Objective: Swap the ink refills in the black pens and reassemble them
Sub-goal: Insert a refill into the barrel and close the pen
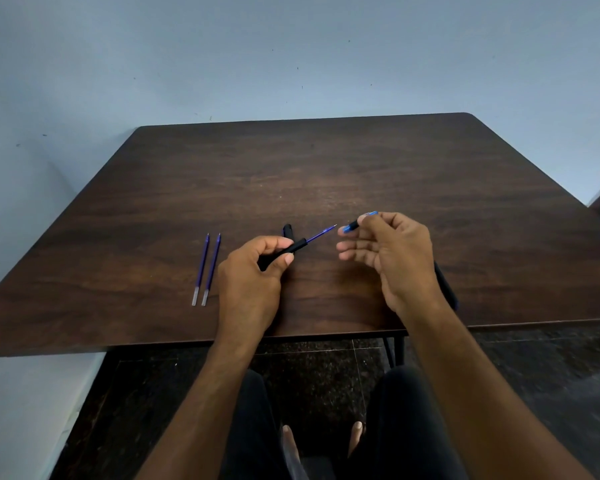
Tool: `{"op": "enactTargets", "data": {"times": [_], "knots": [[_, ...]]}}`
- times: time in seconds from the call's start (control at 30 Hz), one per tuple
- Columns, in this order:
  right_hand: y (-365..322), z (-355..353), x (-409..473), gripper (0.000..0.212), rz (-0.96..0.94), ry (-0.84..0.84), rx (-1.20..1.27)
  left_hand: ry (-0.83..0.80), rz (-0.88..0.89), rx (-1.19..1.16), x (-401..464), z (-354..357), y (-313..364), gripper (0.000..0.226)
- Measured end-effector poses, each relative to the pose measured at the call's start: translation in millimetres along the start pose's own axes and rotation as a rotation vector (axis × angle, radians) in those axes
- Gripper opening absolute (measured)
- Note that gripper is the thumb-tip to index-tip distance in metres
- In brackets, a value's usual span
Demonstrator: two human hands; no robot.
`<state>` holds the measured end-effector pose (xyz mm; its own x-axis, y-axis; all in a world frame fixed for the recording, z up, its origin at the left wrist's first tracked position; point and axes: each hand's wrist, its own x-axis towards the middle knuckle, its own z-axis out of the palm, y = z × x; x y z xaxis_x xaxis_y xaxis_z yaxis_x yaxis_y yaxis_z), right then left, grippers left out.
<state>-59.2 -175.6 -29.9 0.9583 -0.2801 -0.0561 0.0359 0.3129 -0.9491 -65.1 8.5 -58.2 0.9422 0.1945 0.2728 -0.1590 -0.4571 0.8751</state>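
Observation:
My left hand (253,271) grips a black pen barrel (293,248) with a blue refill (321,233) sticking out of its open end toward the right. My right hand (392,254) pinches the pen's black tip section with a blue end (355,224) between thumb and forefinger, a short gap from the refill's point. Two loose blue refills (207,270) lie side by side on the table to the left of my left hand. A black pen part (287,230) lies just behind my left hand. Another black pen (445,285) lies partly hidden under my right wrist.
The dark wooden table (326,168) stands against a pale blue wall; its near edge runs under my forearms. My knees and bare feet show below the table over a dark tiled floor.

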Motion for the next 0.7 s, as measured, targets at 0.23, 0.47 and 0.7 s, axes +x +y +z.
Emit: {"op": "enactTargets", "data": {"times": [0.23,0.47,0.7], "knots": [[-4.5,0.8,-2.7,0.014,-0.001,-0.041,0.116,-0.016,0.004,0.032,0.0,-1.2,-0.2,0.023],[-2.0,3.2,-3.7,0.014,0.006,-0.068,0.086,-0.018,0.021,0.035,-0.5,-1.3,-0.5,0.023],[2.3,6.4,-3.9,0.013,0.007,-0.077,0.057,-0.024,0.028,0.031,-0.8,-2.0,-0.8,0.022]]}}
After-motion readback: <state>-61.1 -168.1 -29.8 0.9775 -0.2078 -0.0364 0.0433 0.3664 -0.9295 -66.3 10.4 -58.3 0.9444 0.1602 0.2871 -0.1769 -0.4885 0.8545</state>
